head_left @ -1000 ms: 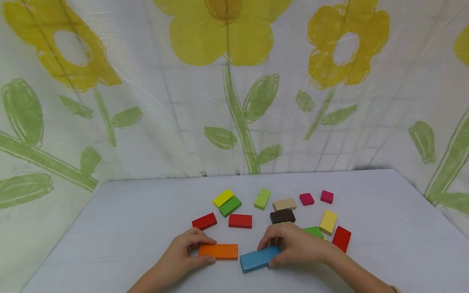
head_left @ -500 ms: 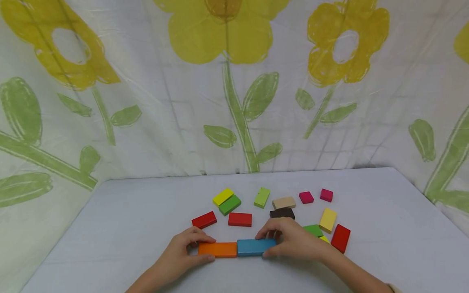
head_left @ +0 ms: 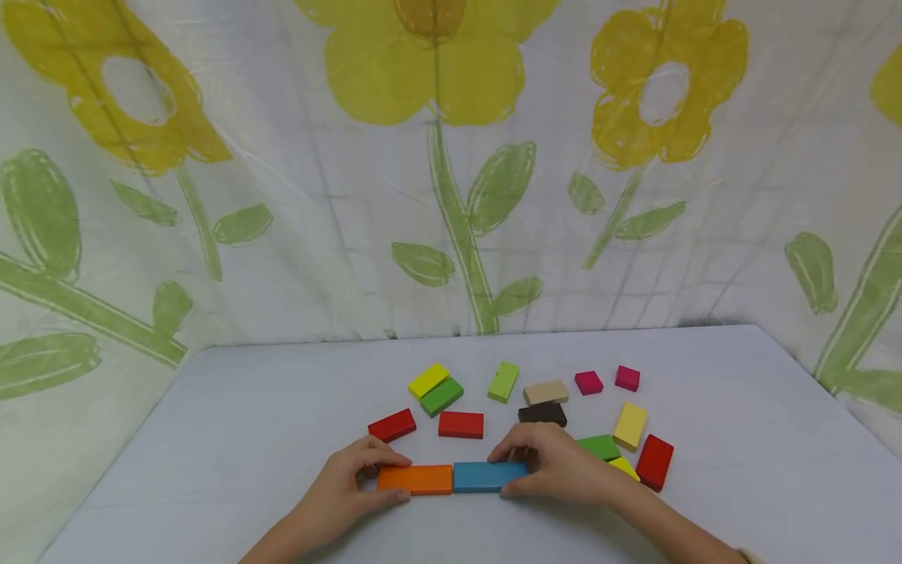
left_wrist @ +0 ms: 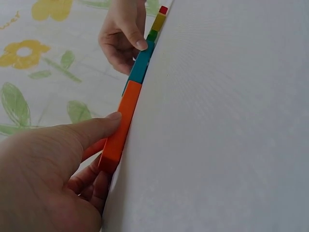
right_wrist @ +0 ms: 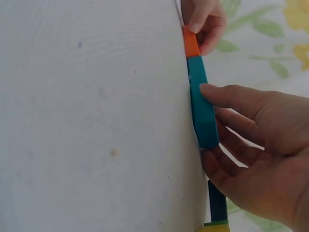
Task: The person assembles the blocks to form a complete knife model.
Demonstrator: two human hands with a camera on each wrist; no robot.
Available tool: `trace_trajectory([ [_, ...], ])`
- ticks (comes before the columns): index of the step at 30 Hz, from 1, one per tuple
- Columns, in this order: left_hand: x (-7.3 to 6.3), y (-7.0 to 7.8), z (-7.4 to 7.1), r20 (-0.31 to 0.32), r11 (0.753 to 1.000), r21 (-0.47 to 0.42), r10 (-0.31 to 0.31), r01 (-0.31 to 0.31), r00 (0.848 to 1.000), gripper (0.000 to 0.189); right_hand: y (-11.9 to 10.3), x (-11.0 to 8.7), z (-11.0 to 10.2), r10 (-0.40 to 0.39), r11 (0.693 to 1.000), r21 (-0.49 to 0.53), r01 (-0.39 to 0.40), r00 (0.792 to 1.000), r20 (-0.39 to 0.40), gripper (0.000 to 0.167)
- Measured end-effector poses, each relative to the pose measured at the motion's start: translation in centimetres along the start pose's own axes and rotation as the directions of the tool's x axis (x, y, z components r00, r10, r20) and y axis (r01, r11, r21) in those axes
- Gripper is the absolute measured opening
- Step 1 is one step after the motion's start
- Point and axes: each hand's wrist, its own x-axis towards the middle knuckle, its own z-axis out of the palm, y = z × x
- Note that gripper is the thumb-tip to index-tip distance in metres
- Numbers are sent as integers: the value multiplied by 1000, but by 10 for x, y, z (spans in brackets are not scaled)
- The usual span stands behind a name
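Observation:
An orange block (head_left: pixel 423 479) and a blue block (head_left: pixel 486 476) lie end to end in a straight line on the white table, their short ends meeting. My left hand (head_left: pixel 345 489) pinches the orange block near its left end, thumb on the near long side and fingers on the far side. The blue block's right part is pinched the same way by my right hand (head_left: pixel 564 466). In the left wrist view the thumb presses the orange block's (left_wrist: pixel 120 125) side. The right wrist view shows the right thumb against the blue block (right_wrist: pixel 203 106).
Behind the hands lie a left red block (head_left: pixel 391 425), a middle red block (head_left: pixel 461 424), a black block (head_left: pixel 543 414) and a tan block (head_left: pixel 546 392). Beside the right forearm are a green block (head_left: pixel 599 447) and a right red block (head_left: pixel 655 462). A flowered curtain (head_left: pixel 338 235) hangs behind the table.
My right hand has straightened the tilted blue block and brought it away from me and left against the orange block's end. The left hand still holds the orange block, nearly unmoved.

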Motion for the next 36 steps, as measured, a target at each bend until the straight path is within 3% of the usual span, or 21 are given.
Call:
trace_trajectory([
  [8, 3, 1, 2, -62, 1000, 19, 11, -10, 998, 28, -1, 2, 0, -66, 997, -28, 65, 997, -27, 29],
  [17, 11, 2, 8, -139, 999, 41, 18, -12, 990, 28, 3, 5, -4, -81, 992, -106, 75, 995, -63, 31],
  [28, 15, 2, 6, -140, 999, 52, 11, -4, 990, 28, 1, 7, -4, -49, 990, -138, 37, 995, -83, 32],
  [36, 16, -1, 7, -154, 999, 40, 9, -3, 988, 27, 4, 8, -5, -68, 988, -145, 56, 994, -82, 33],
])
